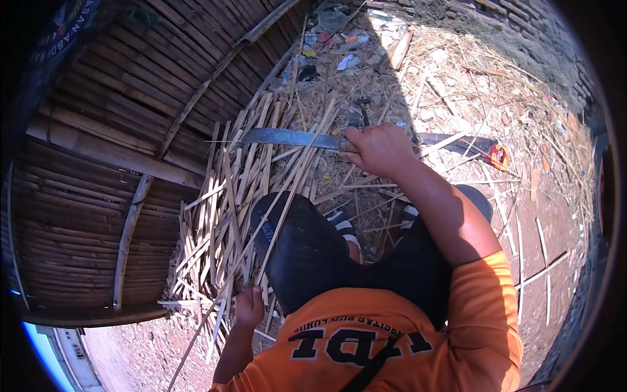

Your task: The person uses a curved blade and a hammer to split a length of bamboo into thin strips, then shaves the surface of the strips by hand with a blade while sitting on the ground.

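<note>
My right hand grips the handle of a long machete whose blade points left over a heap of split bamboo strips. A thin bamboo strip runs diagonally from the blade down past my knee to my left hand, which is closed around its lower part beside my left thigh. I sit or crouch with dark shorts and an orange shirt filling the lower middle of the view.
A slatted bamboo panel lies on the left. A hand saw with an orange handle lies on the ground to the right of my right hand. Shavings, litter and loose strips cover the dirt ahead; a brick wall stands at the top right.
</note>
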A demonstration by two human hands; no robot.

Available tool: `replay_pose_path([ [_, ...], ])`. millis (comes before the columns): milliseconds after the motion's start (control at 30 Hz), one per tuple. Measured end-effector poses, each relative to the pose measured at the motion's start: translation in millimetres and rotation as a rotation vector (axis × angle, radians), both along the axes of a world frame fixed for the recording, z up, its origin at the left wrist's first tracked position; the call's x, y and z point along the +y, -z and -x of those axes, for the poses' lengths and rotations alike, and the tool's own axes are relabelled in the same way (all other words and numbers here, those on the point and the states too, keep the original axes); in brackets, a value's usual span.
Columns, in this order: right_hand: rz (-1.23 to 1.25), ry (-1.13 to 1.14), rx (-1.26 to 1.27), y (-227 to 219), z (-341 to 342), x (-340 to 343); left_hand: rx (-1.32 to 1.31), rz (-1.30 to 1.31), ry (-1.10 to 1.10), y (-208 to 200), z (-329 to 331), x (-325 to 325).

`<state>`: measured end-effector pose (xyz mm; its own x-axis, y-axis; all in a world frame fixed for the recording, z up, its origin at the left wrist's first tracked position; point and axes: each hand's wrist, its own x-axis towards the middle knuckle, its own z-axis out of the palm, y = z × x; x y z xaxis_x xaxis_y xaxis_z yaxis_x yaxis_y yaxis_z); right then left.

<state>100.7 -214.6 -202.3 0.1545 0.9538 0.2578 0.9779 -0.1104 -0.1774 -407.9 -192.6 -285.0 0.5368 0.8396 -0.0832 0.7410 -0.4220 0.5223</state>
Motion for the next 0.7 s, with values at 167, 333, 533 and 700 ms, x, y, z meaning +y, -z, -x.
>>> replay_pose_path([
  [167, 0.169, 0.1, 0.14, -12.9, 17.5, -3.0, -0.001, 0.001, -0.043, -4.4, -3.7, -2.7],
  [333, 0.145, 0.078, 0.235, -0.4, 13.6, -5.9, 0.05, 0.013, -0.067, -19.0, -7.8, -0.5],
  [533, 0.135, -0.161, 0.086, -0.9, 49.1, -16.9, 0.005, 0.14, -0.118, -20.4, -13.2, -9.8],
  [700, 0.003, 0.103, 0.038, 6.1, -5.7, -2.8, 0.029, 0.009, -0.042, 1.9, 15.5, -6.2],
])
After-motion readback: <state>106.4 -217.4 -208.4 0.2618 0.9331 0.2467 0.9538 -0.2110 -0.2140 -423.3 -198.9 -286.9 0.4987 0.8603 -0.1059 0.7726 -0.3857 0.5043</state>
